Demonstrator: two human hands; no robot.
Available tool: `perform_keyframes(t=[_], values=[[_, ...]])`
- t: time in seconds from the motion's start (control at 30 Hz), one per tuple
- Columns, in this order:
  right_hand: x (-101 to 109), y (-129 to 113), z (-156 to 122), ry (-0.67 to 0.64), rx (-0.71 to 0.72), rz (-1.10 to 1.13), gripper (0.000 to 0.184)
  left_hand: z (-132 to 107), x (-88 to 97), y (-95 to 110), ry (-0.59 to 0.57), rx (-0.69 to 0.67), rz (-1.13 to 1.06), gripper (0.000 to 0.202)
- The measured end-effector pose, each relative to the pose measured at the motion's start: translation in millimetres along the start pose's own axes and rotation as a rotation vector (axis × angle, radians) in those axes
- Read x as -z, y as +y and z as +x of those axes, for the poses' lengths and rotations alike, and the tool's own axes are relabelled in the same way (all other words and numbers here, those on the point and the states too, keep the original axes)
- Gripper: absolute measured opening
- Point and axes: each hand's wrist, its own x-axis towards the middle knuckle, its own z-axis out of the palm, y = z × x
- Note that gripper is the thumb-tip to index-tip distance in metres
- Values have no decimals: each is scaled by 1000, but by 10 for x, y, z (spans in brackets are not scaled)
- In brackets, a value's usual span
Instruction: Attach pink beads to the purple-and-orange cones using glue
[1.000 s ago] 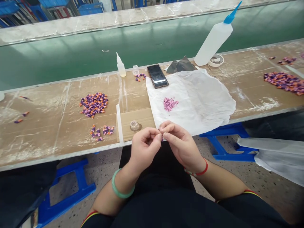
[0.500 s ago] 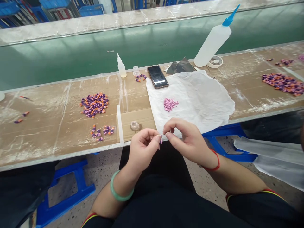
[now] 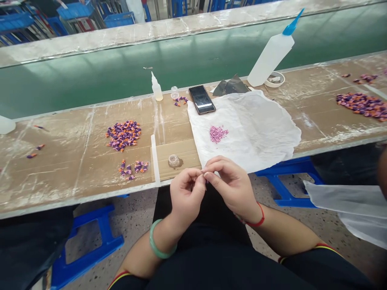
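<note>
My left hand [image 3: 187, 197] and my right hand [image 3: 229, 189] meet in front of the bench edge, fingertips pinched together. A tiny purple piece [image 3: 206, 181] shows at the fingertips, mostly hidden by my fingers. Just beyond my hands lies a crumpled white sheet [image 3: 256, 129] carrying a small heap of pink beads [image 3: 218, 133]. To the left, a small glass jar [image 3: 173, 161] stands on a cardboard piece [image 3: 187, 151]. Further left are a pile of purple and orange pieces [image 3: 123, 135] and a smaller group [image 3: 133, 167].
A phone [image 3: 202, 100], a small glue bottle [image 3: 157, 88] and a large blue-tipped bottle [image 3: 270, 56] stand along the bench's far edge. Another purple-orange pile [image 3: 363, 106] lies right. A green belt [image 3: 121, 76] runs behind; blue stools [image 3: 290, 181] stand below.
My fingertips have come back together around the tiny purple piece after being slightly apart. My right hand has moved back toward my body, and the view has shifted slightly.
</note>
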Motion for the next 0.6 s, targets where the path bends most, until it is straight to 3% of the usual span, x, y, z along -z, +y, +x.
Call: perform_keyframes(t=[0.17, 0.37, 0.6], values=[[16, 48, 10, -32, -16, -41, 5, -39, 32, -10, 32, -106, 187, 16], [-8, 4, 47, 96, 215, -255, 12, -56, 49, -20, -36, -236, 257, 22], [-1, 27, 48, 133, 386, -373, 17, -99, 75, -22, -111, -157, 144, 24]])
